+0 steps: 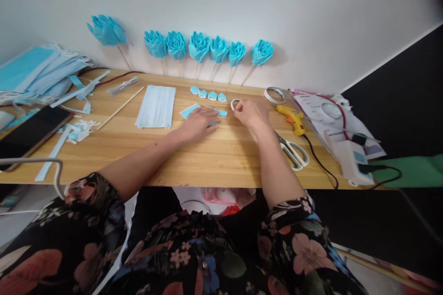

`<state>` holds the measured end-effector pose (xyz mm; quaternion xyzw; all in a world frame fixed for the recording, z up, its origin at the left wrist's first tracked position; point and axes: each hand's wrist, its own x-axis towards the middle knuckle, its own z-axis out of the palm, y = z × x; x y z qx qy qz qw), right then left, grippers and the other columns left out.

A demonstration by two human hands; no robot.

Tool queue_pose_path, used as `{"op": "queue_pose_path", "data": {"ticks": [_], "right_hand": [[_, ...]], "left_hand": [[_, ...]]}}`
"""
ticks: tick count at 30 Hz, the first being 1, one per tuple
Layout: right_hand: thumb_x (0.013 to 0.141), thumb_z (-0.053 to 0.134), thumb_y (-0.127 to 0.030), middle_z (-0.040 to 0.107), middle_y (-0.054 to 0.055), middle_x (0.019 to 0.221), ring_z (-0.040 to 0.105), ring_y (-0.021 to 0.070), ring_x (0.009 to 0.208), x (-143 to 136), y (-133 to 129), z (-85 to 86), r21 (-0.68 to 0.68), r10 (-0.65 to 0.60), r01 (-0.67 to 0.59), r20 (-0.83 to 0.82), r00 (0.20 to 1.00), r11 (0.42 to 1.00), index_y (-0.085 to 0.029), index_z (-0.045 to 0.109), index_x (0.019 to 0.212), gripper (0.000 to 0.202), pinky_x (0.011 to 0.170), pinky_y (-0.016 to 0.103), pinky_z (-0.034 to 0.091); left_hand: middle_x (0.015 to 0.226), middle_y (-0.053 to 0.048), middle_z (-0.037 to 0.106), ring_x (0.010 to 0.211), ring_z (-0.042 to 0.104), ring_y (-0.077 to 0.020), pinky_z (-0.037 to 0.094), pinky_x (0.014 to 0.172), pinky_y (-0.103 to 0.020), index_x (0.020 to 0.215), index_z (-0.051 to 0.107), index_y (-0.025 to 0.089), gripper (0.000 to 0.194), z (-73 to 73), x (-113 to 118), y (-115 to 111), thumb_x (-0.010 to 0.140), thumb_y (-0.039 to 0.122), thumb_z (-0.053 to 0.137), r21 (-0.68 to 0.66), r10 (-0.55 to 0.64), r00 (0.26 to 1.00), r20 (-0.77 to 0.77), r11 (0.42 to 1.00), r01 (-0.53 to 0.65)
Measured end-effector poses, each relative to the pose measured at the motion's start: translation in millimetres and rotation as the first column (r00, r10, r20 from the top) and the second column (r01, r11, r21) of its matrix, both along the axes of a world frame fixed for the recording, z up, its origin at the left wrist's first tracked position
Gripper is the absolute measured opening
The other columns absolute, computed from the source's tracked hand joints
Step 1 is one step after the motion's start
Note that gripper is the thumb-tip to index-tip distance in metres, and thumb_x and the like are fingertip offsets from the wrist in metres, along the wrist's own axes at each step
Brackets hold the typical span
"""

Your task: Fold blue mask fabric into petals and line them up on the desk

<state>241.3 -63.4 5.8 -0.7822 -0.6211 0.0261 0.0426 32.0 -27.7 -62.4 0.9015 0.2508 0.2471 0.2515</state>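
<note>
- Blue strip (189,111) lies flat on the worktop (214,156), pinned under your left hand (200,123), which is spread open, palm down.
- Your right hand (249,111) pinches a small tape ring (235,103) just beside the strip.
- Four folded blue pieces (208,94) sit just behind; a mask (156,106) lies to the left.
- Scissors (294,151) and a glue gun (293,119) rest to your right; blue flowers (199,47) lean on the wall.
</note>
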Motion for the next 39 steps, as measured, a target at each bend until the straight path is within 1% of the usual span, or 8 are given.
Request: {"op": "queue_pose_path", "data": {"ticks": [4, 11, 16, 20, 24, 28, 34, 39], "right_hand": [[0.083, 0.065, -0.030, 0.081, 0.004, 0.097, 0.073, 0.0261, 0.088, -6, -6, 9.4, 0.019, 0.072, -0.070, -0.122, 0.990, 0.997, -0.026, 0.079, 0.091, 0.017, 0.070, 0.031, 0.045], [0.086, 0.067, -0.039, 0.081, 0.004, 0.095, 0.070, 0.0237, 0.081, -10, -9, 1.7, -0.077, 0.195, -0.202, -0.091, 0.977, 0.976, -0.027, 0.081, 0.090, 0.018, 0.064, 0.031, 0.037], [0.094, 0.058, -0.055, 0.078, 0.007, 0.083, 0.067, 0.0222, 0.076, -9, -9, 5.0, 0.179, 0.130, -0.103, -0.145, 0.981, 0.978, -0.023, 0.080, 0.087, 0.039, 0.065, 0.031, 0.037], [0.096, 0.060, -0.040, 0.079, 0.004, 0.088, 0.067, 0.0192, 0.078, -28, -15, 2.9, 0.350, 0.351, -0.257, -0.238, 0.906, 0.901, -0.023, 0.078, 0.095, 0.025, 0.071, 0.031, 0.040], [0.094, 0.067, -0.035, 0.078, 0.003, 0.089, 0.068, 0.0184, 0.080, -48, -20, -6.6, 0.247, 0.564, -0.509, -0.303, 0.768, 0.825, -0.024, 0.076, 0.097, 0.015, 0.071, 0.030, 0.041], [0.090, 0.072, -0.034, 0.078, 0.004, 0.095, 0.068, 0.0207, 0.087, -54, -22, -11.1, 0.183, 0.626, -0.599, -0.277, 0.729, 0.779, -0.023, 0.074, 0.096, 0.013, 0.073, 0.031, 0.042], [0.085, 0.062, -0.016, 0.074, 0.008, 0.096, 0.065, 0.0237, 0.094, -57, -25, -11.8, 0.106, 0.686, -0.678, -0.129, 0.716, 0.727, -0.021, 0.071, 0.085, 0.010, 0.071, 0.032, 0.039], [0.084, 0.063, -0.024, 0.070, 0.002, 0.076, 0.058, 0.0149, 0.067, -47, -16, -14.0, 0.212, 0.513, -0.476, -0.503, 0.696, 0.853, -0.019, 0.068, 0.079, 0.008, 0.064, 0.029, 0.038]], "left_hand": [[0.141, -0.013, 0.065, 0.137, 0.055, -0.0329, 0.034, 0.118, -0.056, 0.116, 0.073, 0.022, 0.026, 0.9, 0, 0, 0.097, 0.032, 0.057, 0.105, 0.007, 0.998, -0.061, 0.994, 0.000], [0.138, -0.011, 0.068, 0.132, 0.060, -0.0312, 0.041, 0.114, -0.052, 0.113, 0.076, 0.024, 0.024, 4.5, 1, 1, 0.096, 0.029, 0.059, 0.063, -0.065, 0.997, 0.048, 0.996, 0.062], [0.136, -0.010, 0.070, 0.134, 0.060, -0.0290, 0.040, 0.118, -0.047, 0.104, 0.079, 0.021, 0.022, 23.0, -14, 15, 0.093, 0.026, 0.061, -0.113, 0.206, 0.941, 0.270, 0.977, -0.182], [0.118, -0.009, 0.077, 0.117, 0.068, -0.0231, 0.047, 0.109, -0.035, 0.098, 0.079, 0.017, 0.020, 36.7, -27, 29, 0.091, 0.019, 0.060, -0.289, 0.451, 0.812, 0.370, 0.887, -0.361], [0.097, -0.008, 0.078, 0.084, 0.068, -0.0148, 0.053, 0.083, -0.025, 0.097, 0.076, 0.011, 0.021, 39.0, -29, 35, 0.092, 0.015, 0.056, -0.483, 0.536, 0.734, 0.418, 0.815, -0.320], [0.088, -0.005, 0.076, 0.068, 0.062, -0.0088, 0.049, 0.065, -0.018, 0.097, 0.074, 0.012, 0.020, 40.1, -28, 35, 0.093, 0.014, 0.055, -0.602, 0.560, 0.697, 0.449, 0.766, -0.227], [0.086, -0.006, 0.074, 0.069, 0.065, -0.0103, 0.053, 0.071, -0.023, 0.097, 0.072, 0.011, 0.019, 41.5, -24, 24, 0.096, 0.026, 0.062, -0.667, 0.393, 0.814, 0.428, 0.745, -0.009], [0.105, -0.011, 0.077, 0.097, 0.071, -0.0206, 0.054, 0.087, -0.032, 0.105, 0.074, 0.014, 0.042, 48.3, -24, 11, 0.093, 0.053, 0.065, -0.653, 0.105, 0.918, 0.384, 0.733, 0.189]]}}
